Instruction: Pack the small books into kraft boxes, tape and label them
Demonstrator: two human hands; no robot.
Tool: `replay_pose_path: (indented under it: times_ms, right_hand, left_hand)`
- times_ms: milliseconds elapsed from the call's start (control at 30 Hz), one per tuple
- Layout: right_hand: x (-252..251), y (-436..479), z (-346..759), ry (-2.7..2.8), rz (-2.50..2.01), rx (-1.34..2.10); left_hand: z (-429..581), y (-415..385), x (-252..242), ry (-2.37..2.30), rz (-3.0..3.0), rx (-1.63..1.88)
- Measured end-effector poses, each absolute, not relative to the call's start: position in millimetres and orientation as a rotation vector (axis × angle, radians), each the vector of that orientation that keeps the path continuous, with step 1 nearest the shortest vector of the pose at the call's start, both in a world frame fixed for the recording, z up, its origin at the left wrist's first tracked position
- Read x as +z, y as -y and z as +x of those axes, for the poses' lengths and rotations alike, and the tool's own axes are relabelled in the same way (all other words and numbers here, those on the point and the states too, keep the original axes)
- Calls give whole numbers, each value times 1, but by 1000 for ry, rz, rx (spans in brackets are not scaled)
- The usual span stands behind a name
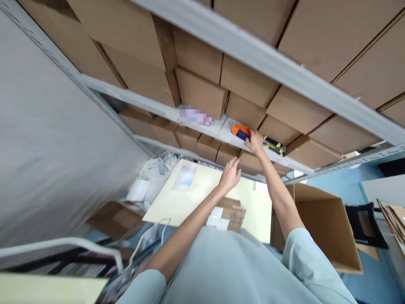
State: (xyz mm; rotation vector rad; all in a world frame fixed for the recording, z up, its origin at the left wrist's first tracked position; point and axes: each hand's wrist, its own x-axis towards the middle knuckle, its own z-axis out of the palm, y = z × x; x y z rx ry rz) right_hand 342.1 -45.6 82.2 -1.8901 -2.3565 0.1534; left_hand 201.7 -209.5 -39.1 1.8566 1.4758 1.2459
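Note:
My right hand (255, 143) reaches up to the shelf edge, its fingers closed on the right end of a small orange and dark blue object (241, 131) whose kind I cannot make out. Just right of that hand, a black item with yellow bands (274, 146) lies on the same white shelf (224, 131). My left hand (230, 175) is raised lower down, in front of the boxes beneath the shelf. Its fingers are stretched out and it holds nothing.
Rows of brown cardboard boxes (247, 78) fill the metal rack above and behind the shelf. Pale yellow board (186, 196) lies below, with a cardboard piece (236, 217) on it. An open carton (325, 228) stands at right. A grey wall (63, 139) bounds the left.

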Motion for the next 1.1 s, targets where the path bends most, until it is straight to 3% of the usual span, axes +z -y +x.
replay_pose_path:
  times_ms: [100, 267, 500, 833, 1100]
  right_hand:
    - [41, 105, 379, 2118, -1726, 153]
    - [-37, 271, 436, 1736, -1816, 512]
    - [-86, 433, 431, 1285, -2167, 848]
    - [-130, 432, 375, 1312, -2361, 1248]
    - [-142, 411, 374, 984, -2087, 1426]
  left_hand:
    - [176, 261, -79, -1534, 1739, 1108]
    - [125, 367, -143, -1736, 1383, 743]
    - [116, 424, -162, -1736, 1185, 450]
    - [149, 407, -173, -1608, 1192, 330]
    - [163, 385, -173, -1613, 1048, 391]
